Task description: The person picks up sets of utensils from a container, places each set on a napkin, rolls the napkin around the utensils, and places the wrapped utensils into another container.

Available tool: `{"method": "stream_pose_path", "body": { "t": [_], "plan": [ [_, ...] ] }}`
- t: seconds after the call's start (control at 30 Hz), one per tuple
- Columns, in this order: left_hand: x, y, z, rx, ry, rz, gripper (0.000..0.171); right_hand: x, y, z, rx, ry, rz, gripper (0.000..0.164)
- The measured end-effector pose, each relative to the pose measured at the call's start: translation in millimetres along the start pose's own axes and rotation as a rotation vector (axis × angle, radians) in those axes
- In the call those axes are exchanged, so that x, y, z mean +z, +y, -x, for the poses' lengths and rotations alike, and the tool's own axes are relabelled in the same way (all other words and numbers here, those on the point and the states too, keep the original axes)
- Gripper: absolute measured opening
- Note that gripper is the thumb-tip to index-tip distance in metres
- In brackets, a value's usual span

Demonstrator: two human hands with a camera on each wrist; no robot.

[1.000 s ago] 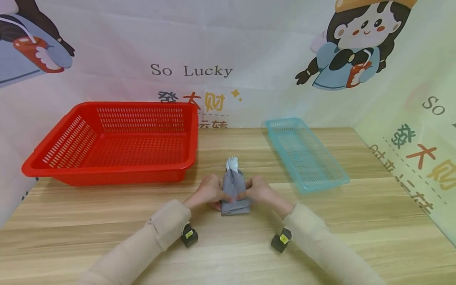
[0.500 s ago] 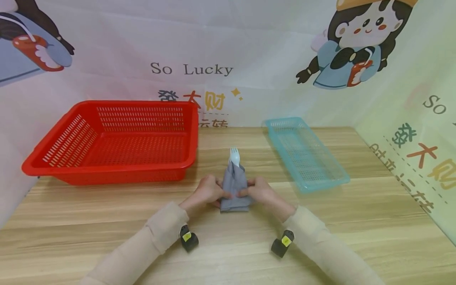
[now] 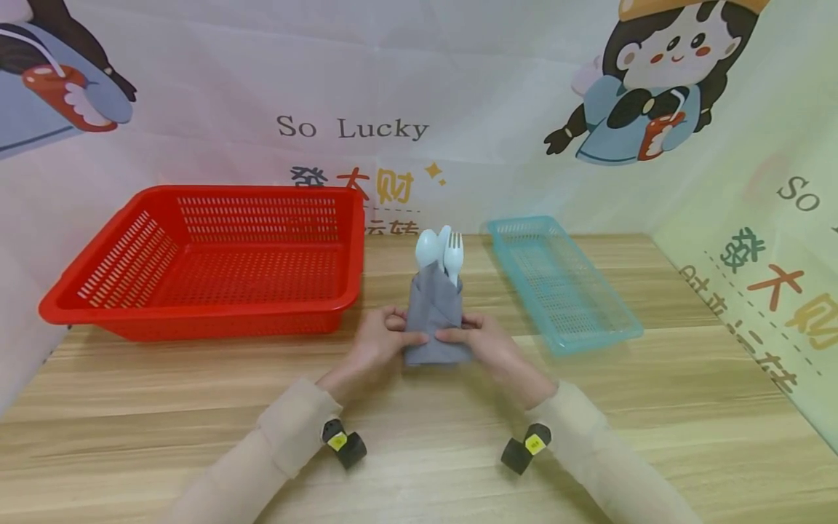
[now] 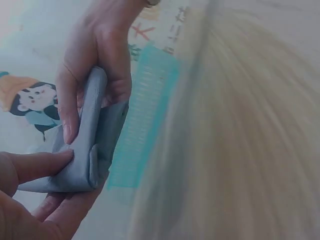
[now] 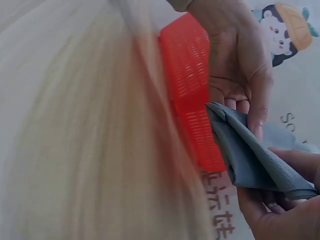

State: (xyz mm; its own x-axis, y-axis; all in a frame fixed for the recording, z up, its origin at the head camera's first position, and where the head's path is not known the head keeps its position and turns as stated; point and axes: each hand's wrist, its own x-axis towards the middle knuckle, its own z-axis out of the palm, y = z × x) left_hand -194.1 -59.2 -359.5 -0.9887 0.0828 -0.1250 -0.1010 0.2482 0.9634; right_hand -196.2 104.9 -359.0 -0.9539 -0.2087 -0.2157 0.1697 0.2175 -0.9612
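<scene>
A folded grey napkin is held in front of me between both hands. Out of its top stick a white spoon, a white fork and, between them, a third white piece of cutlery whose kind is partly hidden. My left hand grips the napkin's left side, thumb on its front face and fingers behind. On the opposite side my right hand pinches it the same way. Both wrist views show the napkin's folded lower end between thumbs and fingers.
To the left stands a large red plastic basket. A smaller pale blue basket lies at the right on the wooden table. Behind the table hangs a printed cloth backdrop.
Both hands have raised the napkin and tipped it upright, its top now farther up in the head view. The spoon and third piece have come into sight beside the fork.
</scene>
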Motion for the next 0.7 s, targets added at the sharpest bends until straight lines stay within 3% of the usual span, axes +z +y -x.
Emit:
{"method": "stream_pose_path", "body": {
  "t": [0.17,0.37,0.6,0.7],
  "plan": [
    [-6.3,13.9,3.0,0.039,-0.027,0.086,0.039,-4.0,-17.2,6.6,-0.061,-0.008,-0.034,0.042],
    [-12.5,27.0,6.3,0.085,-0.056,0.113,0.04,-8.0,-33.0,12.5,-0.135,0.027,-0.016,0.037],
    [-14.0,31.9,6.7,0.16,-0.141,0.195,0.039,-11.5,-41.4,17.8,-0.166,0.058,0.022,0.035],
    [-13.6,31.8,6.0,0.153,-0.163,0.207,0.034,-12.1,-43.2,19.2,-0.18,0.048,0.026,0.035]
  ]
}}
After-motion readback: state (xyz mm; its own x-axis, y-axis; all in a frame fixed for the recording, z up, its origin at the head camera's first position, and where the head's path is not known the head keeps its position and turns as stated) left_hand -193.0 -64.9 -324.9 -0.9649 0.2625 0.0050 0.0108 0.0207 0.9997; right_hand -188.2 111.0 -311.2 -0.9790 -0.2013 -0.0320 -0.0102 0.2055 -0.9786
